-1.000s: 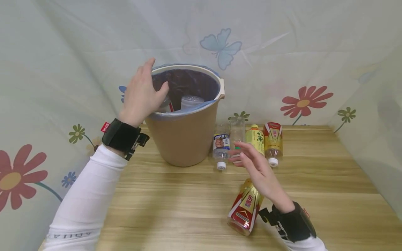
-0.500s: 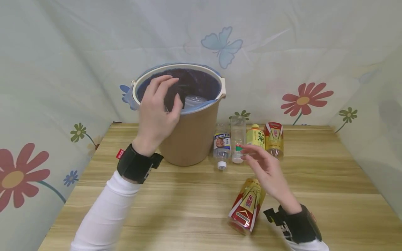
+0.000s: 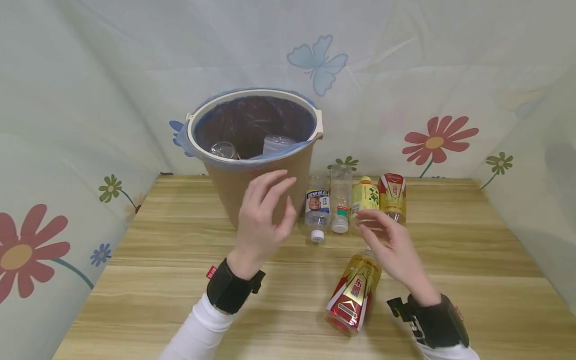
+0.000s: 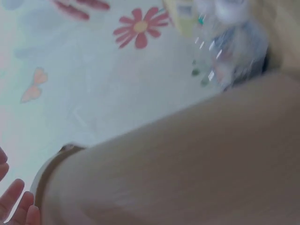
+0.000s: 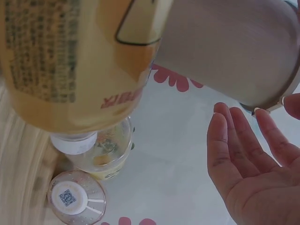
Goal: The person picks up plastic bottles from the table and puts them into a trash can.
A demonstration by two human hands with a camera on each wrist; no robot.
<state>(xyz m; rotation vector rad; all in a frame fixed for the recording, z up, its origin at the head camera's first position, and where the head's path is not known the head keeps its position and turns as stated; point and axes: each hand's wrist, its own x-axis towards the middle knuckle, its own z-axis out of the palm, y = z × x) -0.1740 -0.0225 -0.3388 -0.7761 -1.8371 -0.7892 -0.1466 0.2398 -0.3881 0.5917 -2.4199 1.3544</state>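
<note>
A person's two bare hands are spread before a tan bin (image 3: 229, 185) at upper centre of the head view; the left hand (image 3: 263, 220), near the middle, overlaps the bin's front with its fingers loosely bent and a moderate gap to the thumb, holding nothing; the right hand (image 3: 398, 247), right of centre, is likewise bare, its fingers relaxed, and the right wrist view shows them apart from any bottle.

Nearest the right hand, at lower centre-right, a red-and-gold drink bottle (image 3: 353, 295) lies on the wooden tabletop (image 3: 171, 280); behind it, right of the bin, four bottles lie in a row, caps toward the viewer where visible: a clear blue-labelled bottle (image 3: 318, 202), a clear green-labelled bottle (image 3: 342, 195), a yellow tea bottle (image 3: 366, 195) and a second red-and-gold bottle (image 3: 393, 190).

Inside the bin's blue liner (image 3: 180, 142) are two clear containers (image 3: 276, 144); the work thus seems partway along, with at least these two binned and five bottles left outside.
</note>
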